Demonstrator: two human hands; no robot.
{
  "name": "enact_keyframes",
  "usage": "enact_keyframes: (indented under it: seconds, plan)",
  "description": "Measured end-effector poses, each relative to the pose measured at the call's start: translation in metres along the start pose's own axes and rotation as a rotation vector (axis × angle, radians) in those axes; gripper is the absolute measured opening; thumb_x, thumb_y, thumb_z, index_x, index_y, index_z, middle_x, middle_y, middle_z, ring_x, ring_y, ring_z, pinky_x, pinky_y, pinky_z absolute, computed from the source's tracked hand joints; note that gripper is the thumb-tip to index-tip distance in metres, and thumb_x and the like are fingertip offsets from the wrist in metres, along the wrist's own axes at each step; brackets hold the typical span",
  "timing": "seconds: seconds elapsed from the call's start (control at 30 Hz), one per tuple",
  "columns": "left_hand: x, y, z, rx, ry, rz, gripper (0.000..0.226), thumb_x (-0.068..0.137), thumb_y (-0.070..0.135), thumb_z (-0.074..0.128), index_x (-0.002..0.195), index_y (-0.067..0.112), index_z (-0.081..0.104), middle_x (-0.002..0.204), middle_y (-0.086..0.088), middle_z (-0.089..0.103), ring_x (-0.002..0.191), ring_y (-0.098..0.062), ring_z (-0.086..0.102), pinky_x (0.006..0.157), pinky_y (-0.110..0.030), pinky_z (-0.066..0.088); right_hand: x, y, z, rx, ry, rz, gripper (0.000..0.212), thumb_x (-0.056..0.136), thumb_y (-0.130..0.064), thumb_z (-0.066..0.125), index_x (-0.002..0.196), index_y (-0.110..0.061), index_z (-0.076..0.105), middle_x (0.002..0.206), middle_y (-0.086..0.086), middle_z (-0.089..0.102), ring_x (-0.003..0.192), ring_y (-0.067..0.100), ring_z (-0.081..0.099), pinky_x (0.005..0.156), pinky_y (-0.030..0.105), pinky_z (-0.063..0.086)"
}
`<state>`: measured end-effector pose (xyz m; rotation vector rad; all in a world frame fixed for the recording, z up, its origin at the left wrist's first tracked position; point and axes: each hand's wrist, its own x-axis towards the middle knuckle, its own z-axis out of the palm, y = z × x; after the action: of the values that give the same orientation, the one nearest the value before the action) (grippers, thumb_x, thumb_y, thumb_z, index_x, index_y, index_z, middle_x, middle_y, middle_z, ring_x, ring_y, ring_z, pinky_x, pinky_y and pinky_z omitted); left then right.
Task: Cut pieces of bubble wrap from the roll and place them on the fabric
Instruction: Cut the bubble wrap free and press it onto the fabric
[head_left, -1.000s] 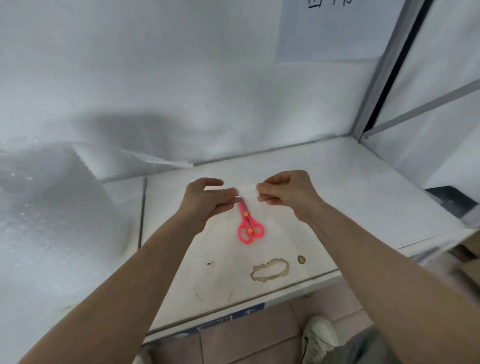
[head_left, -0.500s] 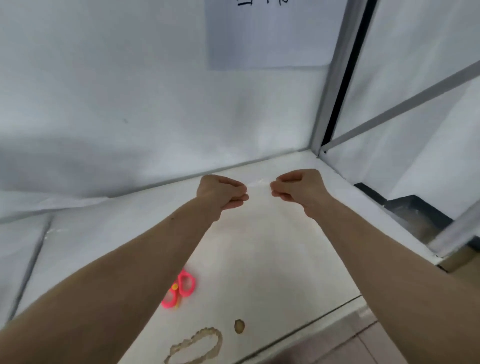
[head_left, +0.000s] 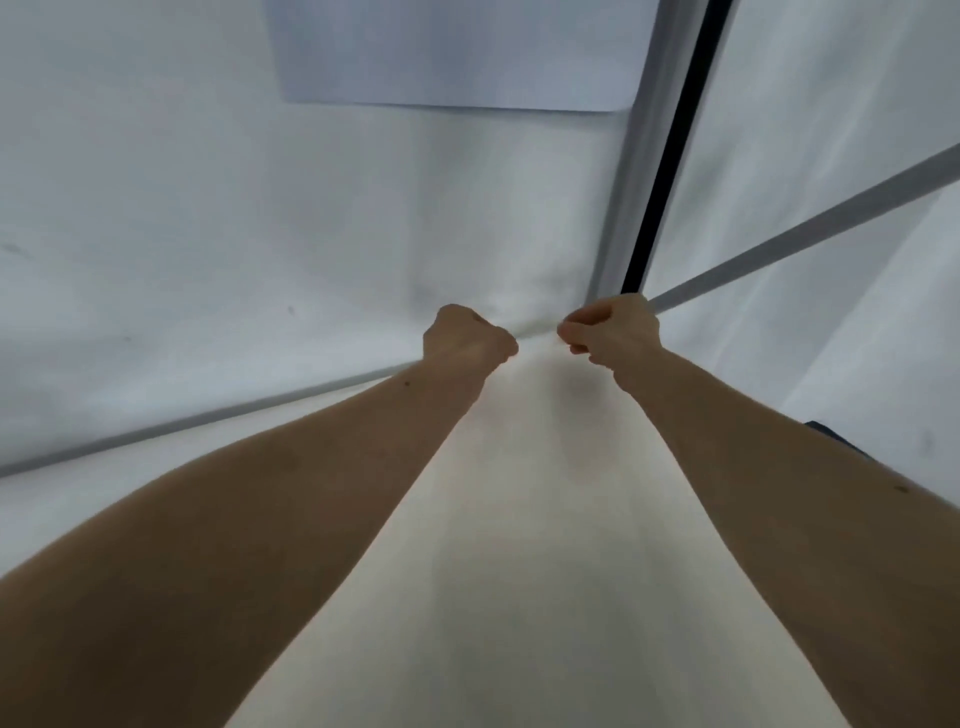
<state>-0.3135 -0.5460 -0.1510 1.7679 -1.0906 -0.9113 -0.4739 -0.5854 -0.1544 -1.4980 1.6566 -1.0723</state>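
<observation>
Head view: left hand (head_left: 467, 338) and right hand (head_left: 610, 327) each pinch the bubble wrap piece (head_left: 537, 330), stretched between them above the desk (head_left: 519, 519); light, soft, best held at corners.

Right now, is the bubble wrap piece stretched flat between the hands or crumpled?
Cannot tell. Both hands, left hand and right hand, have curled fingers, but the piece between them is too faint.

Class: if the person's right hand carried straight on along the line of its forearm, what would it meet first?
Most likely the grey frame post at the back corner: the right hand points up toward its base. Depth is unclear, so the white back wall beside it is possible.
</observation>
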Motion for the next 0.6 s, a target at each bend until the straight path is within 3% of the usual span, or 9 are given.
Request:
enact_keyframes:
  seconds: [0.17, 0.27, 0.37, 0.5, 0.6]
  plan:
    - [0.018, -0.008, 0.015, 0.169, 0.022, 0.061, 0.021, 0.071, 0.009, 0.068, 0.091, 0.004, 0.068, 0.089, -0.011, 0.072, 0.074, -0.022, 0.066, 0.066, -0.031, 0.055, 0.028, 0.012, 0.01, -0.053, -0.058, -0.032, 0.009, 0.078, -0.008, 0.08, 0.075, -0.01, 0.071, 0.072, 0.007, 0.069, 0.066, 0.016, 0.064, 0.069, 0.029, 0.057]
    - [0.023, -0.015, 0.018, 0.254, 0.025, 0.092, 0.018, 0.073, 0.012, 0.063, 0.09, 0.01, 0.066, 0.088, -0.009, 0.07, 0.079, -0.026, 0.068, 0.072, -0.037, 0.058, 0.037, 0.019, 0.014, -0.114, -0.073, -0.068, 0.009, 0.075, -0.01, 0.08, 0.072, -0.015, 0.073, 0.075, 0.001, 0.07, 0.08, 0.02, 0.068, 0.081, 0.032, 0.056]
    - [0.027, -0.017, 0.021, 0.376, 0.042, 0.136, 0.018, 0.074, 0.014, 0.063, 0.092, 0.012, 0.064, 0.096, -0.006, 0.067, 0.088, -0.027, 0.067, 0.076, -0.036, 0.057, 0.041, 0.022, 0.019, -0.173, -0.084, -0.062, 0.016, 0.077, -0.012, 0.079, 0.093, -0.01, 0.075, 0.093, 0.003, 0.068, 0.09, 0.018, 0.063, 0.08, 0.027, 0.05]
    - [0.031, -0.024, 0.021, 0.538, 0.067, 0.389, 0.023, 0.082, 0.013, 0.066, 0.102, 0.024, 0.067, 0.121, -0.002, 0.059, 0.115, -0.023, 0.054, 0.096, -0.037, 0.047, 0.046, 0.026, 0.022, -0.308, -0.107, -0.227, 0.028, 0.08, -0.012, 0.076, 0.107, -0.016, 0.071, 0.115, 0.001, 0.057, 0.103, 0.016, 0.055, 0.085, 0.024, 0.043]
    - [0.031, -0.03, 0.019, 0.625, -0.003, 0.518, 0.021, 0.093, 0.02, 0.058, 0.105, 0.02, 0.075, 0.116, -0.001, 0.066, 0.112, -0.023, 0.058, 0.094, -0.036, 0.047, 0.049, 0.03, 0.021, -0.389, -0.202, -0.372, 0.017, 0.086, -0.011, 0.07, 0.1, -0.017, 0.077, 0.111, -0.002, 0.067, 0.103, 0.013, 0.06, 0.09, 0.021, 0.043]
